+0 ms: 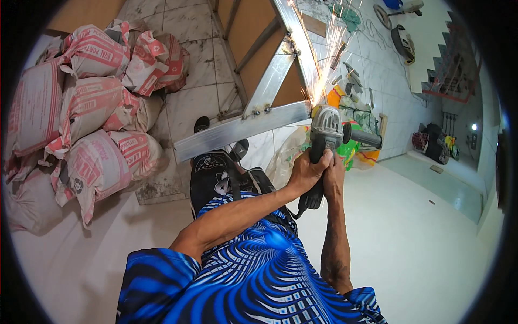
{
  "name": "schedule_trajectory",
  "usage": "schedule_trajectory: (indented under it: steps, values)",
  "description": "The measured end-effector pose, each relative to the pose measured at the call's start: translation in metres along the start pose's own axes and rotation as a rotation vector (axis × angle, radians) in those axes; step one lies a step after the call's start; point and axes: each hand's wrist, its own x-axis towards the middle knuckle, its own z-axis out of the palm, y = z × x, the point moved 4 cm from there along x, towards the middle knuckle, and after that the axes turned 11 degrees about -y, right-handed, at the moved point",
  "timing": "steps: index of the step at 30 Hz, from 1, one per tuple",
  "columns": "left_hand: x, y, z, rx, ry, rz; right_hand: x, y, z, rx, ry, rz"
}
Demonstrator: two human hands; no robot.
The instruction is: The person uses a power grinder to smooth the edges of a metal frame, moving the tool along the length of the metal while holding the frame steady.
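Both my hands are wrapped round the black body of an angle grinder (327, 125), my left hand (307, 174) on its left side and my right hand (334, 175) close against it on the right. The grinder's side handle sticks out to the right with no hand on it. At its head, bright sparks (325, 73) fly up and away from the end of a grey metal tube (243, 129). That tube is joined to a slanted brace (272, 78) and a long upright tube (299, 40), with rough weld spots at the joints. The glare hides the disc's contact point.
Stacked red-and-white sacks (94, 102) fill the left side. Behind the frame stands a brown panel (251, 40). Plastic bags (356, 116) and offcuts lie beyond the grinder, with a cable (377, 35) farther off. Stairs (450, 67) rise at the right. My shoes (201, 123) are under the frame.
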Motion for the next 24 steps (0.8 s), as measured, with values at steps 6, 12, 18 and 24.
schedule_trajectory:
  steps: [6, 12, 18, 24]
  values:
    - [-0.001, 0.005, 0.001, 0.011, 0.009, -0.013, 0.0, 0.006, -0.001, 0.016, 0.025, -0.01]
    - [0.0, 0.011, 0.003, 0.034, -0.011, -0.039, 0.0, 0.011, -0.004, 0.07, 0.038, 0.007]
    - [-0.004, 0.004, 0.003, 0.023, 0.005, -0.014, -0.001, 0.017, -0.001, 0.06, 0.015, -0.001]
    - [0.002, -0.002, -0.002, 0.066, 0.007, -0.029, 0.003, 0.009, 0.001, 0.069, 0.014, -0.023]
